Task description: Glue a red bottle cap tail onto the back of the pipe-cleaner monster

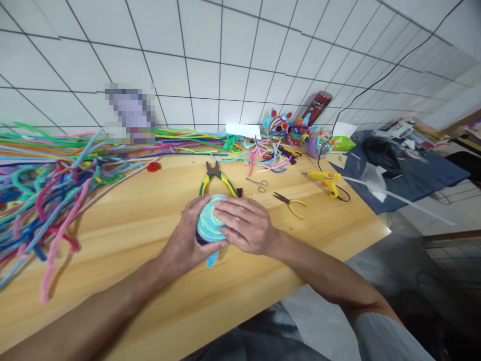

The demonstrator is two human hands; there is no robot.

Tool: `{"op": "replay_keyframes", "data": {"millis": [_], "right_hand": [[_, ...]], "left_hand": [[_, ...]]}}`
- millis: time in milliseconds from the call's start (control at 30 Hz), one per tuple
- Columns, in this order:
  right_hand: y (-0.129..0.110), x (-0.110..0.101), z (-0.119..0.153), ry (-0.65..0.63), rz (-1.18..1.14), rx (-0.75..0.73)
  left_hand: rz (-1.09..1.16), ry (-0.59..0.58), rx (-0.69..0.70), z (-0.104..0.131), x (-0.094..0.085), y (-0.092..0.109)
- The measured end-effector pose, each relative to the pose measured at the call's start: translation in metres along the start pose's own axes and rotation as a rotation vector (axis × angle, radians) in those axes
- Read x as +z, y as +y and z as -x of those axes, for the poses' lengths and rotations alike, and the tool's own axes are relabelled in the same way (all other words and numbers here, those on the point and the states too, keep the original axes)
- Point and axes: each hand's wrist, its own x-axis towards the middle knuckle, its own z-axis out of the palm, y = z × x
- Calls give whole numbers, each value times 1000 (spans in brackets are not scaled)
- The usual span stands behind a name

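Cupped around its left side, the left hand [182, 240] clasps the coiled blue-green ball [209, 223] with the right hand [248, 224], fingers curled over its right, the blue flap [212, 259] pointing near, large pliers [205, 184] just beyond.

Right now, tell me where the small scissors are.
In the head view, the small scissors lie on the wooden table just right of centre, beyond the right hand, between the large green-and-yellow pliers and the smaller yellow-handled pliers.
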Motion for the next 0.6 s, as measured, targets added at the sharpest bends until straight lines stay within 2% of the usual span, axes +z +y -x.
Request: {"op": "replay_keyframes", "data": {"millis": [300, 600], "right_hand": [[0, 7, 11, -70, -2, 11], [-2, 10, 6, 45, -13, 8]], "left_hand": [[13, -2, -2, 3, -3, -3], [4, -3, -4, 2, -3, -3]]}}
